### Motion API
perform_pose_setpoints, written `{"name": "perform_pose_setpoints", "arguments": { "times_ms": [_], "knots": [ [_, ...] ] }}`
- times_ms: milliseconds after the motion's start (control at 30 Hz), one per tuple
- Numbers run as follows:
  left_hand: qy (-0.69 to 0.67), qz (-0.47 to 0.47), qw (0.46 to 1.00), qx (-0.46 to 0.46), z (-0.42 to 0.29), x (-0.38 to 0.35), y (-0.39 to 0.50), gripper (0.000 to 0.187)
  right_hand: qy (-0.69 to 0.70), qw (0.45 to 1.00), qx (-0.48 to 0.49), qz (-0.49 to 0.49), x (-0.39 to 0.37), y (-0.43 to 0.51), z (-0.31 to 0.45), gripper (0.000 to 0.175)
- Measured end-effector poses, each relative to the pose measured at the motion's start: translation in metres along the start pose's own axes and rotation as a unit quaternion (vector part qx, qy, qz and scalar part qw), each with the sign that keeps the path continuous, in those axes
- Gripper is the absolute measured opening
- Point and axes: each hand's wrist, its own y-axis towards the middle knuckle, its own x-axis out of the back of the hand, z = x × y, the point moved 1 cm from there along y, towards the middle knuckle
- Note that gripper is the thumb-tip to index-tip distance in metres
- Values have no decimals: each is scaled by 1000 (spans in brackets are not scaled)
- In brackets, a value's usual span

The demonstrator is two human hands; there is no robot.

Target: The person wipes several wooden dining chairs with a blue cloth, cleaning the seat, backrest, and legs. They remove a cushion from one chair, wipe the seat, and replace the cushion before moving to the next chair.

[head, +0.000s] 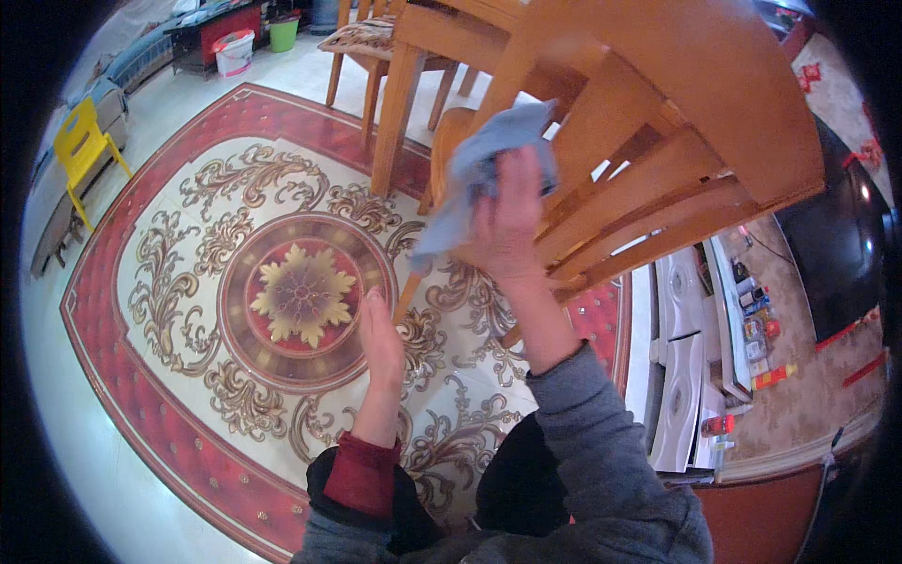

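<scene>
A blue-grey cloth is bunched under my right hand, which presses it against a brown wooden chair with a slatted back. The cloth and fingers are blurred, and one corner hangs down to the left. Lower and to the left is my left hand, its thumb side up, beside a slim wooden leg. Whether its fingers close around that leg is hidden from this angle.
A wooden table leg and a chair with a patterned cushion stand ahead. Patterned red and cream flooring lies below. At left is a yellow chair. Several bottles line a white cabinet at right, near a dark screen.
</scene>
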Motion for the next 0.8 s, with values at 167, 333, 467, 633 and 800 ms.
{"name": "perform_pose_setpoints", "arguments": {
  "times_ms": [167, 333, 467, 633, 800],
  "knots": [
    [-30, -26, 996, 78, -16, 23, 5, 61, -179, 977, 5, 119, -63, -100, -33, 53],
    [-18, -24, 998, 51, -24, 31, 3, 56, -300, 939, 57, 158, -91, -158, -57, 43],
    [8, -18, 1000, 24, -23, 27, 5, 56, -359, 884, 70, 291, -89, -183, -72, 35],
    [-40, -30, 997, 52, -26, 20, 1, 55, -18, 860, -258, 440, -115, -259, -105, 36],
    [-13, -31, 996, 87, -33, 29, 2, 59, 376, 790, -341, 343, -139, -294, -138, 40]
  ]
}}
